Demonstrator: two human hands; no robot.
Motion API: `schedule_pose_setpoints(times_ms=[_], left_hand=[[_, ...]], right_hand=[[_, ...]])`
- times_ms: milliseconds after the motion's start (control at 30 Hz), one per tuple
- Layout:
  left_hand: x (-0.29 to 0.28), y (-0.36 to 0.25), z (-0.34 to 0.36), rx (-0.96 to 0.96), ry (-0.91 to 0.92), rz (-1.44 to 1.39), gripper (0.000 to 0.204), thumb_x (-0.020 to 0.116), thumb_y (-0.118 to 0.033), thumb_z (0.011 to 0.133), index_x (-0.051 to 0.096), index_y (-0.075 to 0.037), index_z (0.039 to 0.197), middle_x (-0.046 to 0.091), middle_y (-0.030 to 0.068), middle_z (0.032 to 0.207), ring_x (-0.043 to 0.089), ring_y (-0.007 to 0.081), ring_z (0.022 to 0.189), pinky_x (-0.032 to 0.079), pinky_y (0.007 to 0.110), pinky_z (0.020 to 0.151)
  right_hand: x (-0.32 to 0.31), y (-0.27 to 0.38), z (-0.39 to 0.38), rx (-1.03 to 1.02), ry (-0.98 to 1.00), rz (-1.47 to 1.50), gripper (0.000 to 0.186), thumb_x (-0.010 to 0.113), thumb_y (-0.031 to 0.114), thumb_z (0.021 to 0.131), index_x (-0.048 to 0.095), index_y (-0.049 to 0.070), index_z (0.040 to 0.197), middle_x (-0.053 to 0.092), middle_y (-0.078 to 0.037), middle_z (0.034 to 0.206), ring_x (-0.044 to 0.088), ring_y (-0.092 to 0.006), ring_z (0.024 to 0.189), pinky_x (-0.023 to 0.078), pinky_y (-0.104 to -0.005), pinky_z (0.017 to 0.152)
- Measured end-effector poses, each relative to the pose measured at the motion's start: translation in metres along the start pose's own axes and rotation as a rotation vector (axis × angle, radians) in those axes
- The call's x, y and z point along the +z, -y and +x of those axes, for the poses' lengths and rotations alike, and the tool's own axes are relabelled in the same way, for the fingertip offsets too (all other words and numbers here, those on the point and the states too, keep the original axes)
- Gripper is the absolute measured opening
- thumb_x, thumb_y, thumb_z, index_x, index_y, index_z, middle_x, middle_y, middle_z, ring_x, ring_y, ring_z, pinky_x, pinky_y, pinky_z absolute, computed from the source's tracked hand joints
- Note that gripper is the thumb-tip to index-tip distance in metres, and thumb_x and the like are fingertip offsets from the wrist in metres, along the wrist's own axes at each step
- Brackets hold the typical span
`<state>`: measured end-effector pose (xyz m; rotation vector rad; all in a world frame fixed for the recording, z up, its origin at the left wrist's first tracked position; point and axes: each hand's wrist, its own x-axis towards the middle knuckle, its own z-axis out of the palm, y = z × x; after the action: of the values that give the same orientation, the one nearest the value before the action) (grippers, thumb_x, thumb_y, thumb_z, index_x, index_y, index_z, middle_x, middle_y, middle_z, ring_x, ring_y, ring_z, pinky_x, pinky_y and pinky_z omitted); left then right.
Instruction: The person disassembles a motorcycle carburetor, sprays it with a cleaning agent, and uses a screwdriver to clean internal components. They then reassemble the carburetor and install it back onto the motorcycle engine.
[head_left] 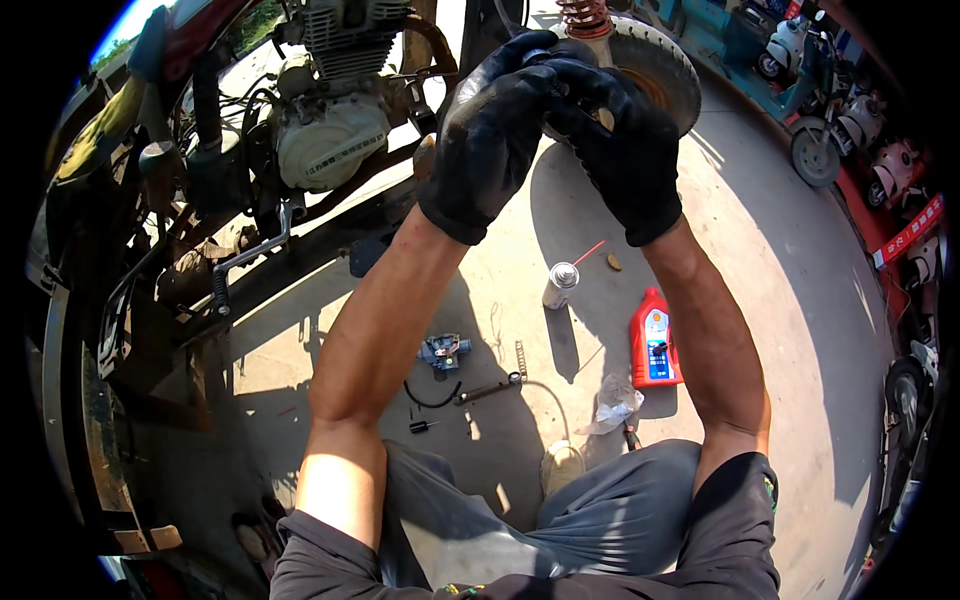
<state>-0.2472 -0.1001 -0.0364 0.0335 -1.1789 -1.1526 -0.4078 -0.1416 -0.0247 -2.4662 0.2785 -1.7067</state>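
Observation:
Both my hands, in black gloves, are raised together at the top of the view, in front of the vehicle's front wheel [683,75]. My left hand [487,145] has its fingers curled in and meets the right one. The fingers of my right hand [630,150] are bent and pinched close to the left fingertips. Whatever they hold is dark and mostly hidden by the gloves. Below on the floor lie a metal carburetor [443,350], a small coil spring [520,358], a cable with a metal end [490,389] and a short black hose [432,403].
An engine [332,140] in its frame stands at the left, with a kick lever [252,256] sticking out. A spray can [562,287] with a red straw, a red oil bottle [655,345] and a crumpled plastic bag [618,403] are between my arms. Parked scooters [818,150] line the right.

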Motion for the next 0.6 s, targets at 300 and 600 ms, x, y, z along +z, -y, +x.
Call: schedule_pose_setpoints(times_ms=[300,600], left_hand=[[-0.008,0.013,-0.006,0.076,-0.058,0.228,0.042,0.054,-0.010,0.103,0.047,0.006,0.141,0.068,0.0208,0.120,0.068,0.0287,0.108,0.055,0.036,0.099],[-0.021,0.003,-0.009,0.156,-0.130,0.450,0.031,0.063,-0.011,0.103,0.062,0.001,0.131,0.072,0.0097,0.113,0.070,0.0154,0.103,0.058,0.026,0.091]], right_hand=[[0.000,-0.006,-0.002,-0.021,0.055,-0.019,0.033,0.078,0.008,0.088,0.072,0.006,0.120,0.074,-0.013,0.116,0.074,-0.0247,0.104,0.058,-0.0338,0.090],[-0.015,-0.006,0.006,-0.270,0.192,-0.159,0.039,0.073,0.006,0.091,0.066,0.006,0.129,0.072,-0.015,0.116,0.069,-0.0286,0.111,0.056,-0.0371,0.094]])
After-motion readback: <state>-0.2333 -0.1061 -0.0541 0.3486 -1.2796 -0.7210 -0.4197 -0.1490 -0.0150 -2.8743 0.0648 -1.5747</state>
